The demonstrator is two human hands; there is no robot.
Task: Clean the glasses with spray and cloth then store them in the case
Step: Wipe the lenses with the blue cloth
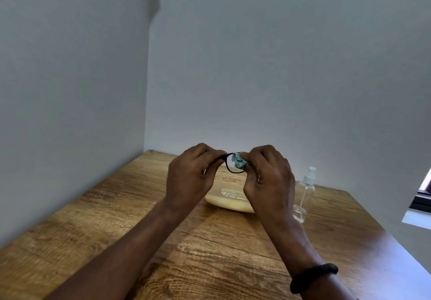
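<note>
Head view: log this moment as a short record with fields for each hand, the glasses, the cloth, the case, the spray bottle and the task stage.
left hand: grips one side of the glasses
right hand: presses the cloth on a lens
glasses: black frame, held above the table
cloth: light blue, bunched
case: tan, on the table, beneath the hands
spray bottle: clear, upright, right of the case
stage: wiping; glasses not yet stored

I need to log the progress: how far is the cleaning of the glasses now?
Spraying seems finished: the spray bottle stands alone on the table. Wiping is in hand: the left hand holds the glasses while the right hand presses the cloth on one lens. Storing remains: the case lies closed below.
</note>
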